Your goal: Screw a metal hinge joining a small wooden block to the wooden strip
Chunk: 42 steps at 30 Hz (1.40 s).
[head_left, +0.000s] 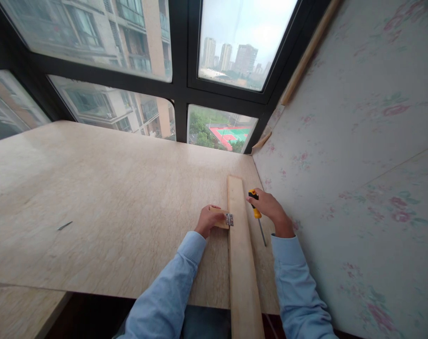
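Just outside plank [243,268] edges, left fingers [217,217] clamp a block [221,225], right fingers [262,199] a screwdriver [257,213].

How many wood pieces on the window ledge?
2: the long board, right of the left hand; the short piece, in that hand and partly hidden by it.

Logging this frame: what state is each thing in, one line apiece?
Left grip: closed on small wooden block
Small wooden block: held at the left edge of the long wooden plank
Long wooden plank: lying flat, near end past the marbled sill's edge
Hinge: opened flat across block and plank; fastening unclear
Right grip: closed on screwdriver
Screwdriver: held off the plank, shaft pointing back toward the person
Thin metal piece: lying loose
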Tool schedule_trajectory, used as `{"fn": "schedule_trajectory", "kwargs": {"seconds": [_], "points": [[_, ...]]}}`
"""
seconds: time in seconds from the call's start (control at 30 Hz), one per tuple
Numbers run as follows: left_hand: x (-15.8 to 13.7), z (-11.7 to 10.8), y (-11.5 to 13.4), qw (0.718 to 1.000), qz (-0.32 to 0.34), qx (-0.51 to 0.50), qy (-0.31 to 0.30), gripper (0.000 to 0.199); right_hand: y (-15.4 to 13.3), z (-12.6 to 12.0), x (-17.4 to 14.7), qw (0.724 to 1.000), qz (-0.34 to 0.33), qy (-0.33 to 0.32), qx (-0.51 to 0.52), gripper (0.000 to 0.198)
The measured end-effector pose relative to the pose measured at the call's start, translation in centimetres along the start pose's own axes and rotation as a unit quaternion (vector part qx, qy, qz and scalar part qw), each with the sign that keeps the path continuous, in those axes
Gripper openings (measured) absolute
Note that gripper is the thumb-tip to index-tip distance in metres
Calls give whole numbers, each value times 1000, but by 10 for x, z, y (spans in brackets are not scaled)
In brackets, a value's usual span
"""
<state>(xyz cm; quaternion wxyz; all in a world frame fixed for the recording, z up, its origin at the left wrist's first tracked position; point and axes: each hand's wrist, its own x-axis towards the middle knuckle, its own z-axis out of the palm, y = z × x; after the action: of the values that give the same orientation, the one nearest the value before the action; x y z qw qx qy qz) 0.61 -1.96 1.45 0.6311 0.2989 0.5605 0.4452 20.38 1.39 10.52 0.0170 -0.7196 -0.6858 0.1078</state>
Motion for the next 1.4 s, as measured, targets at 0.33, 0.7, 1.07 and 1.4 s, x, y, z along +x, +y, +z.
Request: {"fn": "schedule_trajectory", "kwargs": {"seconds": [0.33,0.7,1.07,1.4], "points": [[-3,-2,1,1000,0,-10,-3,34,14,18,15,999,18,-34,-32,33],[-2,-2,-2,1000,12,-24,0,35,20,44,9,998,27,-44,-34,33],[-5,3,0,1000,1,-16,-2,31,21,65,-7,999,46,-1,10,35],[-2,5,-4,1000,-4,-14,-15,35,27,87,-22,995,64,73,30,41]]}}
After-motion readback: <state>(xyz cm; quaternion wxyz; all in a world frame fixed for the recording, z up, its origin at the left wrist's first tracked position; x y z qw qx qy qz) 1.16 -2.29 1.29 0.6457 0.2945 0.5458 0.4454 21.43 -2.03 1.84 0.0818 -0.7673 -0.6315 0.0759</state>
